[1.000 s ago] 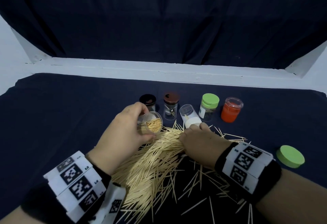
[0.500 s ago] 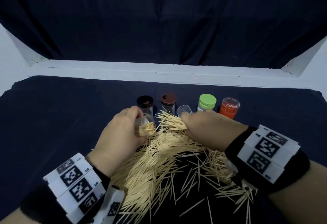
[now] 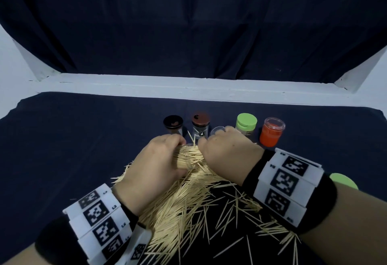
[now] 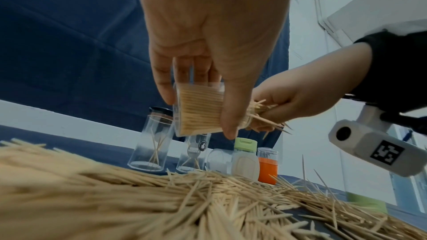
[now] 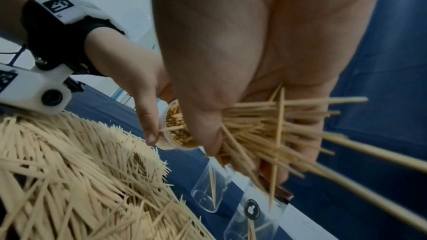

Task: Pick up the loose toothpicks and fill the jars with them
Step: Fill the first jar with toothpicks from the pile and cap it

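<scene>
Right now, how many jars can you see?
6. Five in a back row: black-lidded, brown-lidded, a clear one partly behind the right hand, green-lidded, orange. One jar in the left hand.

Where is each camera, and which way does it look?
Head: sits up high, looks forward and down at the toothpick pile; both hands and banded wrists show.
Left wrist: sits low under the left hand, looks along it at the clear jar in its grip; the right hand shows too.
Right wrist: sits under the right hand, looks along it at the bundle of toothpicks it grips; the left hand shows too.
Shared: both wrist views show the clear jar and the pile.
</scene>
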`<state>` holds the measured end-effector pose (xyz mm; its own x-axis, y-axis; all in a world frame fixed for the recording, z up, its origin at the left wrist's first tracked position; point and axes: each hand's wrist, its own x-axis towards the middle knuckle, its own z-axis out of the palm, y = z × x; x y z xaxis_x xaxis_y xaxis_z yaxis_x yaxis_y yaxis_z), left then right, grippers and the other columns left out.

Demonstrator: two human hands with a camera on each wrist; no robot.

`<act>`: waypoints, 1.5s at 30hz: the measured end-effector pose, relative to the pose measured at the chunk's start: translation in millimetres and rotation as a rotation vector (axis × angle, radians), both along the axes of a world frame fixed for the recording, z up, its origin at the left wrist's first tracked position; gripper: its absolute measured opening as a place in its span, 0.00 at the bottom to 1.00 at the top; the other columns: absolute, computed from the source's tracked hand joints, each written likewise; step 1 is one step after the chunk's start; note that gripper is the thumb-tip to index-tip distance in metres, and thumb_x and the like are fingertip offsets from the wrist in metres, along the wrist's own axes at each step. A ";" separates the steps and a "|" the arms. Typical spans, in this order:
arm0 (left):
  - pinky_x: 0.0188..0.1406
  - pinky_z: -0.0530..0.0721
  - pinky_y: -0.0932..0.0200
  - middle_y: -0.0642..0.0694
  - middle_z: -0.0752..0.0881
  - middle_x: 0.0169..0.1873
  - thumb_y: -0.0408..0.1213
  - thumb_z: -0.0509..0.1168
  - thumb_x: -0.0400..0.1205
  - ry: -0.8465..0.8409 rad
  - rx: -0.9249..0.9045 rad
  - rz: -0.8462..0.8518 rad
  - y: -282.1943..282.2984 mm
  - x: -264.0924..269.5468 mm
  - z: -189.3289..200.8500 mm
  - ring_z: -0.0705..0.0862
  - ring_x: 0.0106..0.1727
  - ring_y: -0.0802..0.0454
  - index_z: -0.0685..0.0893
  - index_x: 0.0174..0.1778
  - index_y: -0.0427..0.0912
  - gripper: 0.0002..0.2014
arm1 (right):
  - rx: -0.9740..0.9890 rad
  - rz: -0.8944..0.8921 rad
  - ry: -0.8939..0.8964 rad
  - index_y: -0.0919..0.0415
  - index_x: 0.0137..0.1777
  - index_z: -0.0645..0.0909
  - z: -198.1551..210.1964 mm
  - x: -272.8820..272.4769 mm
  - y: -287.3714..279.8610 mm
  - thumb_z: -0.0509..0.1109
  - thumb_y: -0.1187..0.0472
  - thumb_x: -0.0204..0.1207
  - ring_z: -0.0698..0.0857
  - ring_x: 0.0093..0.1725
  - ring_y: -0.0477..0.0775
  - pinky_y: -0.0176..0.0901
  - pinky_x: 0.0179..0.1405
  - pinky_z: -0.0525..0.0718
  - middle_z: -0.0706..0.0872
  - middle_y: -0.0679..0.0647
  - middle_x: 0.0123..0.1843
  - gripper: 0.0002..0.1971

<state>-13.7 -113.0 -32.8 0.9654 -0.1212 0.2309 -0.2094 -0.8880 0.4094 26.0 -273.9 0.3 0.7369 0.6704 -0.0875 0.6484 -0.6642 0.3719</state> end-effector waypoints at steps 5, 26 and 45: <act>0.53 0.76 0.63 0.57 0.81 0.52 0.46 0.82 0.63 0.019 -0.021 -0.017 -1.2 1.5 -2.2 0.79 0.55 0.57 0.80 0.60 0.50 0.30 | 0.039 -0.011 0.046 0.64 0.63 0.69 -0.2 -4.5 7.5 0.50 0.66 0.83 0.79 0.60 0.62 0.52 0.55 0.71 0.82 0.63 0.61 0.13; 0.48 0.80 0.63 0.60 0.80 0.46 0.49 0.82 0.63 0.013 -0.142 0.004 0.2 0.1 0.7 0.79 0.46 0.63 0.81 0.54 0.54 0.26 | 0.825 -0.051 0.359 0.54 0.60 0.87 3.4 1.0 -19.4 0.73 0.59 0.76 0.81 0.57 0.46 0.36 0.61 0.73 0.85 0.48 0.57 0.13; 0.43 0.81 0.66 0.58 0.83 0.45 0.47 0.82 0.62 -0.010 -0.224 -0.031 1.1 -1.7 1.9 0.82 0.44 0.64 0.80 0.52 0.54 0.25 | 1.340 0.038 0.268 0.59 0.46 0.91 -18.7 -7.6 -22.6 0.77 0.68 0.69 0.84 0.47 0.40 0.23 0.46 0.78 0.87 0.43 0.41 0.07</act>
<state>-15.3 -111.9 -30.9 0.9597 -0.0951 0.2646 -0.2398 -0.7680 0.5938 18.4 -296.5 -18.3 0.7796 0.3728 0.5033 0.6240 -0.3932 -0.6753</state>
